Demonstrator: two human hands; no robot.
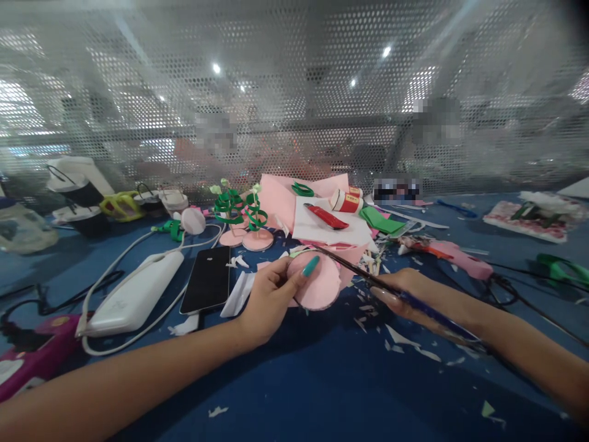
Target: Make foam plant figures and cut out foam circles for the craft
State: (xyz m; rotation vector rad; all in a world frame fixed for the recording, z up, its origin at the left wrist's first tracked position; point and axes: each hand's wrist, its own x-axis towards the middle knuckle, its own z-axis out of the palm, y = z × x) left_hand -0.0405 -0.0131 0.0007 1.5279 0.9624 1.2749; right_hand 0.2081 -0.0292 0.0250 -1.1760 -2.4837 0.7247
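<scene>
My left hand (272,294) pinches a round pink disc (318,290) between thumb and fingers, its thumb lying flat across the disc's face. The disc is tilted towards me, and its edge looks slightly rough. My right hand (399,290) is closed around a pair of scissors (426,307) with dark blades and a blue handle, partly blurred. The blade tips lie at the far upper edge of the disc; whether they touch it I cannot tell. Behind the disc are pink paper sheets (280,199) and a white sheet (304,228) bearing a red cutter-like piece (326,216).
Two green curled-leaf plants (255,215) stand on pink bases. A black phone (208,279) and white power bank (138,294) lie left, beside a magenta glue gun (43,356). A pink glue gun (453,256) lies right. Paper scraps (400,336) litter the blue table (294,393).
</scene>
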